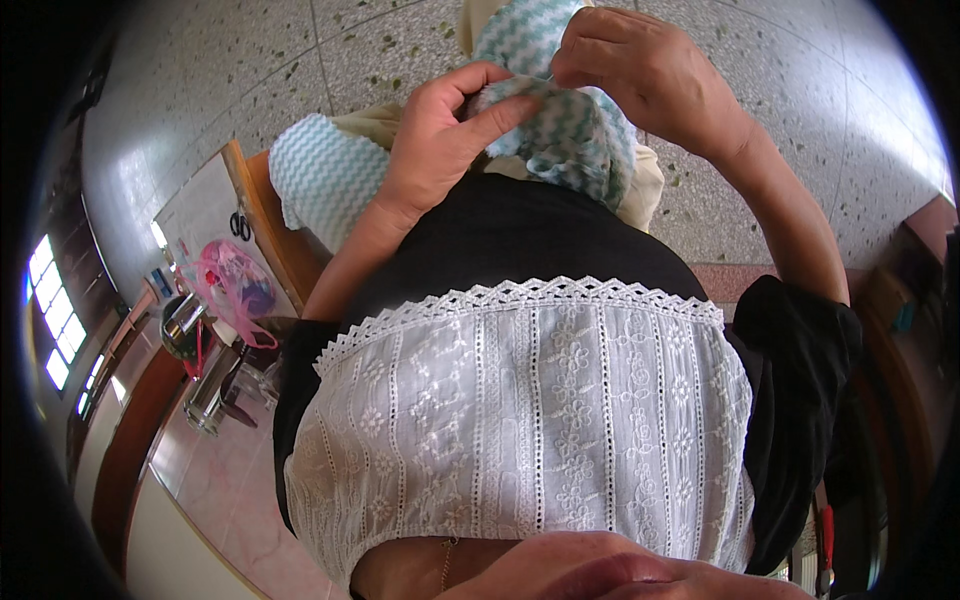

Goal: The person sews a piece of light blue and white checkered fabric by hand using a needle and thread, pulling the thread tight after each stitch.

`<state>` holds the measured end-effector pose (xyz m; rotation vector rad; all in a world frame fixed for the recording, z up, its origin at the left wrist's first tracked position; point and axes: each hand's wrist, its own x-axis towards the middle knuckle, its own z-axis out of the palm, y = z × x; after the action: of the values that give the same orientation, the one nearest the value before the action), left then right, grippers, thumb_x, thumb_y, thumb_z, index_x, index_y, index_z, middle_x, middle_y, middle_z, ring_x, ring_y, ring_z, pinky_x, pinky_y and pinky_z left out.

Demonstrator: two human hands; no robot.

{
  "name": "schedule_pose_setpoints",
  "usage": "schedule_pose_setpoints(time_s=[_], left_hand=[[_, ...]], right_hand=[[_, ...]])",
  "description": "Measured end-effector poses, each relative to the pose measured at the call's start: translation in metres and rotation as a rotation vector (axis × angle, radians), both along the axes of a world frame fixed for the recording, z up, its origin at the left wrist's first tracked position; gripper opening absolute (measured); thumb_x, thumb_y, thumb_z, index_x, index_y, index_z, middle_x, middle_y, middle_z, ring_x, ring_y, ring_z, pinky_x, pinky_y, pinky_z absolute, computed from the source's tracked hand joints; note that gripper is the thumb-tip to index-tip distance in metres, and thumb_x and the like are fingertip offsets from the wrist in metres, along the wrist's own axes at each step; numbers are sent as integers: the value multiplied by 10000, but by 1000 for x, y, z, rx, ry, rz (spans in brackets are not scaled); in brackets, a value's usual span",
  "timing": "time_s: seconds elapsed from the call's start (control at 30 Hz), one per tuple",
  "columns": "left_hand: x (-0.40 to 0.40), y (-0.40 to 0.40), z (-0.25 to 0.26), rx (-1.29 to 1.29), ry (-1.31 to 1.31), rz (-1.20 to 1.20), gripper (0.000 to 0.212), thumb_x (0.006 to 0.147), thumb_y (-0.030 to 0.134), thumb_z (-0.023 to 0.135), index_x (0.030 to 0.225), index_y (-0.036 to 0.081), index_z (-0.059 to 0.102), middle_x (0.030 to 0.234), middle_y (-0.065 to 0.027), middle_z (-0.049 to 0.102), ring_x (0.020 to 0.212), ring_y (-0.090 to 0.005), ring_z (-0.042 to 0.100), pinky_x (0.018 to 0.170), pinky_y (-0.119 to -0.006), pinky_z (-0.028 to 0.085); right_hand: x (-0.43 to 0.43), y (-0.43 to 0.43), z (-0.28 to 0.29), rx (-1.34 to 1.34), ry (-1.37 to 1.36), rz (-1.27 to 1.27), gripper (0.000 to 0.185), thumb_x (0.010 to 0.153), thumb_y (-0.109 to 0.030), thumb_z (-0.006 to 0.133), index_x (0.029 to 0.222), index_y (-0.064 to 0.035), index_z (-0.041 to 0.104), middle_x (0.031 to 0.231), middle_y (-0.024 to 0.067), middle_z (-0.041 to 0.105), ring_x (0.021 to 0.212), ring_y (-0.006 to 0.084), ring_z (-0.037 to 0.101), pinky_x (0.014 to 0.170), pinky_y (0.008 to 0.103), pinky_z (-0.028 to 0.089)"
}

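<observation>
A plush fabric piece with a teal and white zigzag pattern (581, 139) lies over my lap and spreads up past my knees. My left hand (450, 127) pinches a folded edge of it between thumb and fingers. Close by on the right, my right hand (637, 75) has its fingertips drawn together at the fabric edge; a thin, light sliver shows at them, too small to name surely. More fabric of the same pattern (326, 176) hangs over my left leg, beside the wooden table.
At my left stands a wooden-edged table (259, 202) bearing black-handled scissors (240, 226) and a pink plastic bag (232, 281) with colourful contents. Nearby is a shiny metal object (214, 397). Speckled tile floor (390, 45) lies ahead.
</observation>
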<state>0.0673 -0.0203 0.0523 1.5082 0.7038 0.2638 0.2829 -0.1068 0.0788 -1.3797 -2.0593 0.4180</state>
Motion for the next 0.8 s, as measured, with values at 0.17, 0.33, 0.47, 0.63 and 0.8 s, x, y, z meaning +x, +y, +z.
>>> schedule_pose_setpoints(time_s=[0.17, 0.33, 0.47, 0.63, 0.8], left_hand=[[-1, -1, 0, -174, -54, -5, 241, 875, 194, 701, 999, -5, 650, 704, 77, 489, 637, -4, 399, 556, -184, 314], [2, -3, 5, -300, -83, -18, 223, 894, 169, 675, 1021, -12, 645, 830, 31, 597, 755, -18, 499, 672, -173, 394], [2, -2, 6, -356, -88, -36, 217, 900, 161, 668, 1031, -10, 644, 861, 19, 621, 783, -24, 530, 704, -173, 415], [0, 1, 4, -391, -87, -102, 186, 928, 106, 609, 1073, -11, 610, 984, -37, 665, 907, -81, 610, 833, -220, 472], [0, 1, 5, -377, -80, -107, 180, 925, 99, 612, 1070, -8, 611, 973, -30, 663, 896, -75, 607, 825, -215, 470]], right_hand=[[2, 0, -5, -151, 247, -18, 86, 756, -26, 641, 833, -60, 655, 849, 88, 635, 820, 269, 631, 733, 371, 509], [6, -1, -17, -220, 308, -10, 83, 825, -34, 628, 904, -39, 656, 852, 58, 631, 810, 213, 630, 728, 319, 503], [7, 0, -32, -165, 363, 8, 81, 809, 45, 636, 868, -10, 632, 843, 47, 636, 786, 185, 637, 729, 307, 522], [8, -1, -36, -280, 417, -4, 57, 834, 21, 635, 877, -16, 637, 833, 27, 631, 770, 141, 612, 715, 279, 502], [5, -2, -33, -421, 521, -5, 14, 861, -20, 632, 873, -27, 634, 816, 1, 604, 789, 105, 582, 734, 266, 471]])
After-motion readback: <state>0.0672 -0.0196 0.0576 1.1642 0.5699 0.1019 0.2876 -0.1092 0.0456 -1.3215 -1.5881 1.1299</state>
